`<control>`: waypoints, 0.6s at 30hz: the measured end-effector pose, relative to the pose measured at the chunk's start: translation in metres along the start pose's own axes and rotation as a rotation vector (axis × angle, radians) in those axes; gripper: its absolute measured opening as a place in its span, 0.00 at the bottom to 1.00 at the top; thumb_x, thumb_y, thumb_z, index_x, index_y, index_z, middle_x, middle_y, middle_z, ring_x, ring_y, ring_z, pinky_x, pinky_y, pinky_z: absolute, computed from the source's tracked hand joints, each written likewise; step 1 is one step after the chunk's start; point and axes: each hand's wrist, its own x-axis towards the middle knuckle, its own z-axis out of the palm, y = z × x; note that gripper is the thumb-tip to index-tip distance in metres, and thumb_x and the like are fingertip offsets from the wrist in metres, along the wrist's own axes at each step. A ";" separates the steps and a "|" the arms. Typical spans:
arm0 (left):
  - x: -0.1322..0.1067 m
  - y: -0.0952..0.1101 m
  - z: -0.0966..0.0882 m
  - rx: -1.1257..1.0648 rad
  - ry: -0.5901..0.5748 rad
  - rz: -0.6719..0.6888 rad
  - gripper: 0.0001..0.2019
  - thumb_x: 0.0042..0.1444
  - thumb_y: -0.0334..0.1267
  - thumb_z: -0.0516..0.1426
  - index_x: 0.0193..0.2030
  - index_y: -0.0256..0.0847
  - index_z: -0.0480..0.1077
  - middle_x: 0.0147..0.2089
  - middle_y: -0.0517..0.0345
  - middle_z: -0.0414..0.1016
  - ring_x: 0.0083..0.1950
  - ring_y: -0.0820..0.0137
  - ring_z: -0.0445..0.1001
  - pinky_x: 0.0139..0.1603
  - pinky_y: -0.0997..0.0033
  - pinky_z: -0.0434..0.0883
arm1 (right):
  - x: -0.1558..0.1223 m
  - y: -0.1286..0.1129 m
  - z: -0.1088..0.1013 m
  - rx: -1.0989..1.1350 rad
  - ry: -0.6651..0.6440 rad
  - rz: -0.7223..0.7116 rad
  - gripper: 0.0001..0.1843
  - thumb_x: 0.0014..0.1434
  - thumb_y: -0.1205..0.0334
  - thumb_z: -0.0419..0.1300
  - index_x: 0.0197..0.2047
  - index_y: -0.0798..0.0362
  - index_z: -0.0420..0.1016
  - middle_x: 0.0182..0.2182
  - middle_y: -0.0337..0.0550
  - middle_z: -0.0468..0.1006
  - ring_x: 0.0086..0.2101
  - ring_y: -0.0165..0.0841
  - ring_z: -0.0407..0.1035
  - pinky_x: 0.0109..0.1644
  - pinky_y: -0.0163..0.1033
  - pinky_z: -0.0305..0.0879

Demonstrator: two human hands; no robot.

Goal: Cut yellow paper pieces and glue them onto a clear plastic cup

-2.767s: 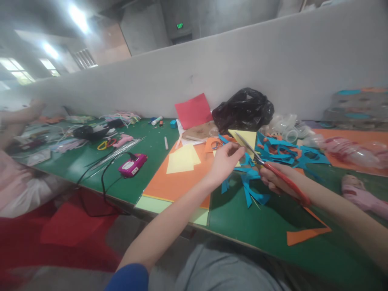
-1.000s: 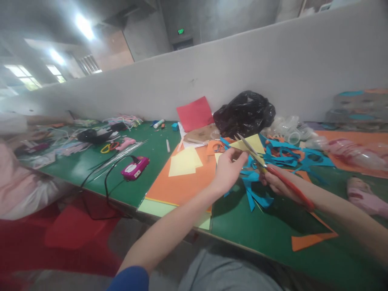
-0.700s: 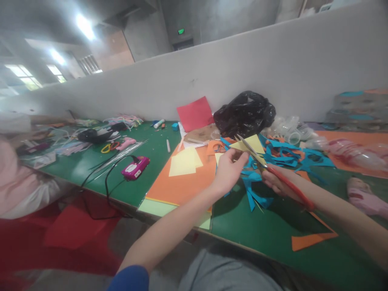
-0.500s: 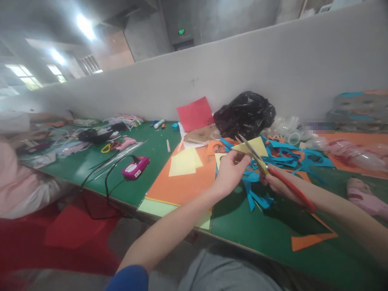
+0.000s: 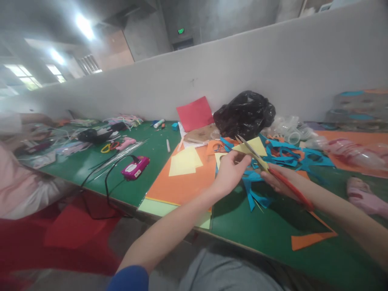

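Observation:
My right hand [image 5: 275, 178] is closed on a pair of red-handled scissors [image 5: 291, 188], whose blades point up and to the left. A piece of yellow paper [image 5: 257, 146] lies between and behind the blades. Pinched at the edge of this paper is my left hand [image 5: 232, 169], its thumb and fingers close to the blades. Below both hands, blue paper scraps [image 5: 253, 194] are strewn on the green table. Left of my left hand, yellow paper pieces [image 5: 183, 163] rest on a stack of orange sheets [image 5: 169, 190].
Behind the hands sits a black plastic bag [image 5: 245, 113], with a red sheet [image 5: 195, 113] beside it. A purple device [image 5: 136, 167] with a black cable lies to the left. Clear plastic bottles [image 5: 354, 151] stand at right. Another person's sleeve [image 5: 15, 178] shows at far left.
The scissors and my right hand have shifted very slightly, with the blades at nearly the same angle. My left hand stays in place on the yellow paper.

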 end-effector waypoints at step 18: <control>0.002 -0.002 -0.001 0.000 -0.017 -0.001 0.09 0.58 0.42 0.59 0.33 0.38 0.70 0.34 0.58 0.75 0.36 0.72 0.72 0.39 0.72 0.68 | -0.006 -0.025 -0.001 0.052 -0.006 0.215 0.33 0.49 0.27 0.59 0.28 0.52 0.61 0.17 0.36 0.64 0.19 0.28 0.59 0.20 0.32 0.55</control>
